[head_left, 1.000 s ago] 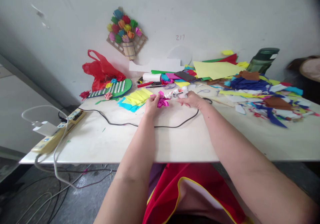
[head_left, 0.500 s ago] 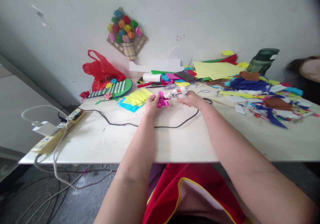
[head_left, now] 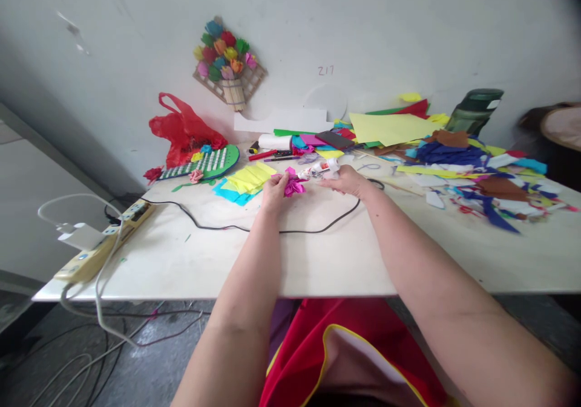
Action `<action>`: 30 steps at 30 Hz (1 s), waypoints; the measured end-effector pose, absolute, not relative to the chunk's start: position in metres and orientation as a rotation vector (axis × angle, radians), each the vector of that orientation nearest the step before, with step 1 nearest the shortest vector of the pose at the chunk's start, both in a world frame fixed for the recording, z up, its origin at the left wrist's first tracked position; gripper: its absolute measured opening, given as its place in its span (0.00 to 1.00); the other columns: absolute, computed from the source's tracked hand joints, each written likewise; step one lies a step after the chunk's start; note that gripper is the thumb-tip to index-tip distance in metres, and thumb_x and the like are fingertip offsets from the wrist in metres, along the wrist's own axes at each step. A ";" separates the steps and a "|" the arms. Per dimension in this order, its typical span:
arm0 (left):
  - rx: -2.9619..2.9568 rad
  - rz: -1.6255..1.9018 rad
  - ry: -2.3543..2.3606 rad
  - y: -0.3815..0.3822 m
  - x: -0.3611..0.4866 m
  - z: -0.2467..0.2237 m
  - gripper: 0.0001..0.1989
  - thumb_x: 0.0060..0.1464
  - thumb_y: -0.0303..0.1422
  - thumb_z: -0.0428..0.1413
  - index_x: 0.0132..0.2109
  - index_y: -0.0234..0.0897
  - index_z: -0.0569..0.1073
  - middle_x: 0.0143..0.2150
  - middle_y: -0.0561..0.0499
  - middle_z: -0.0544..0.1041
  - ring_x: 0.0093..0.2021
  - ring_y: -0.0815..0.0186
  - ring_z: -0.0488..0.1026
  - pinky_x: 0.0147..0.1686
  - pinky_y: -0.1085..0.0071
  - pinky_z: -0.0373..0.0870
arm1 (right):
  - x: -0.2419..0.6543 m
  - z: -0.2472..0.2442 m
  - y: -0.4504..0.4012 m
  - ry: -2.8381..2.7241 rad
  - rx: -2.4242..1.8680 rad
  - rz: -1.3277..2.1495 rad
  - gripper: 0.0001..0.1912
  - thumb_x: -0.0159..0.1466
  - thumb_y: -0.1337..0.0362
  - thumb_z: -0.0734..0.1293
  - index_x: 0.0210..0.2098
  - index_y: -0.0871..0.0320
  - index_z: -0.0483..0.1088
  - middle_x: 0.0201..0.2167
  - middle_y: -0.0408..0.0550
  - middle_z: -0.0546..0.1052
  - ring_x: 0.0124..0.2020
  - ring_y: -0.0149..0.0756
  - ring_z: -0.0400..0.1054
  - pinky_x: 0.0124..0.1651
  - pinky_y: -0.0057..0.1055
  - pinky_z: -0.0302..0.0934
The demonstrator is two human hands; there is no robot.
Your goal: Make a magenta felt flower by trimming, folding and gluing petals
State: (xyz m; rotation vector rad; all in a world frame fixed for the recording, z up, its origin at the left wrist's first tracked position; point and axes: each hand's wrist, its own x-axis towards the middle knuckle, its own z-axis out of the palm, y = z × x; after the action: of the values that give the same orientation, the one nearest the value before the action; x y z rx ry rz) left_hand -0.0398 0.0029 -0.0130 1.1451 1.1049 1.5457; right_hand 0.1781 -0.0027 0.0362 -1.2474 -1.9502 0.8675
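Observation:
Near the middle of the table, my left hand (head_left: 275, 193) pinches a crumpled magenta paper piece (head_left: 295, 184). My right hand (head_left: 345, 181) is closed around a white glue gun (head_left: 320, 168), whose tip points left and is at the magenta paper. A black cord (head_left: 313, 231) runs from the right hand's side across the table to the left. Just left of my left hand lie yellow paper sheets (head_left: 249, 177) over blue ones (head_left: 233, 195).
A power strip (head_left: 86, 262) with a white charger is at the left edge. Behind are a red bag (head_left: 181, 129), a green board with flowers (head_left: 218, 162) and pens. Coloured paper scraps (head_left: 454, 153) and a green bottle (head_left: 474, 113) stand at the right.

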 end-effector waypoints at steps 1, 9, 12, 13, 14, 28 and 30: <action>1.149 1.548 1.093 0.003 -0.040 -0.013 0.19 0.45 0.47 0.63 0.29 0.31 0.75 0.18 0.53 0.69 0.18 0.74 0.64 0.18 0.77 0.57 | 0.179 0.035 -0.002 -1.936 -1.218 0.888 0.19 0.49 0.51 0.74 0.20 0.60 0.66 0.13 0.40 0.65 0.14 0.24 0.56 0.18 0.25 0.52; 1.114 1.516 1.049 -0.001 -0.041 -0.009 0.20 0.43 0.47 0.64 0.31 0.32 0.74 0.20 0.53 0.72 0.18 0.74 0.65 0.19 0.76 0.58 | 0.183 0.024 0.007 -1.677 -0.937 1.141 0.23 0.45 0.49 0.75 0.20 0.61 0.65 0.14 0.41 0.67 0.13 0.23 0.55 0.15 0.25 0.49; 1.114 1.542 1.056 -0.002 -0.040 -0.008 0.19 0.42 0.46 0.65 0.28 0.33 0.73 0.19 0.53 0.71 0.18 0.75 0.63 0.18 0.76 0.56 | 0.184 0.024 0.008 -1.554 -0.891 1.209 0.23 0.45 0.48 0.75 0.23 0.61 0.67 0.15 0.41 0.68 0.14 0.24 0.56 0.14 0.24 0.48; 1.120 1.546 1.060 -0.002 -0.040 -0.008 0.19 0.43 0.46 0.65 0.28 0.33 0.73 0.19 0.53 0.71 0.18 0.75 0.62 0.18 0.76 0.55 | 0.184 0.024 0.008 -1.521 -0.886 1.222 0.24 0.45 0.47 0.75 0.24 0.62 0.67 0.15 0.41 0.68 0.13 0.24 0.56 0.14 0.24 0.47; 1.127 1.548 1.060 -0.002 -0.040 -0.008 0.18 0.43 0.45 0.65 0.28 0.33 0.73 0.19 0.52 0.72 0.18 0.75 0.62 0.18 0.76 0.55 | 0.184 0.024 0.007 -1.492 -0.885 1.226 0.24 0.45 0.46 0.74 0.24 0.62 0.68 0.15 0.41 0.68 0.13 0.23 0.55 0.14 0.25 0.47; 1.108 1.708 0.998 0.001 -0.046 -0.007 0.16 0.39 0.41 0.67 0.28 0.33 0.74 0.21 0.53 0.73 0.21 0.74 0.66 0.21 0.76 0.59 | 0.184 0.014 0.024 -1.647 -1.491 0.519 0.18 0.55 0.57 0.67 0.42 0.60 0.72 0.33 0.49 0.78 0.34 0.39 0.72 0.37 0.31 0.63; 1.081 1.731 0.997 0.000 -0.048 -0.005 0.17 0.38 0.42 0.67 0.28 0.33 0.74 0.21 0.53 0.73 0.21 0.73 0.67 0.21 0.75 0.59 | 0.183 0.017 0.019 -1.765 -1.643 0.377 0.21 0.57 0.59 0.65 0.49 0.59 0.71 0.43 0.54 0.78 0.44 0.47 0.71 0.45 0.36 0.63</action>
State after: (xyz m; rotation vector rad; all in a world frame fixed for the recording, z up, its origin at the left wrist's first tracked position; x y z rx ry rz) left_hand -0.0475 0.0003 -0.0048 1.0809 0.9965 1.7311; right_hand 0.1829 0.0194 0.0171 -1.6432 -1.7647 0.3774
